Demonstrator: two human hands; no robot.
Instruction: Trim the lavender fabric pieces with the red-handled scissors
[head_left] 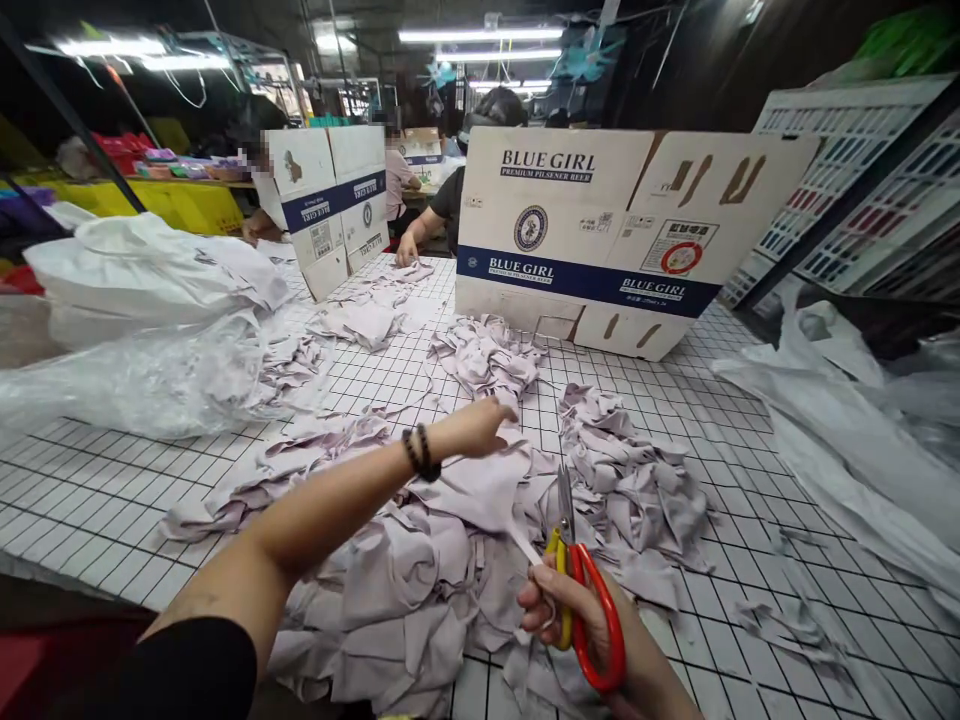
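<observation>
In my right hand (562,605) are scissors (581,600) with one red and one yellow handle loop, their metal blades pointing up and away from me. The thumb and fingers of that hand also pinch the narrow end of a pale lilac fabric piece (480,485). My left hand (480,427), with dark beads at the wrist, reaches across above this piece, close to a far fabric heap (487,355). Its fingers are bent and partly hidden, so their grip is unclear. Below my left forearm lies a large pile of similar fabric (405,600).
More fabric heaps lie right (630,480) and left (300,460) on the grid-lined table (720,620). Two cardboard boxes (555,220) stand across it. Plastic bags (150,370) flank both sides. Beyond the boxes, a co-worker's hand (407,250) touches fabric.
</observation>
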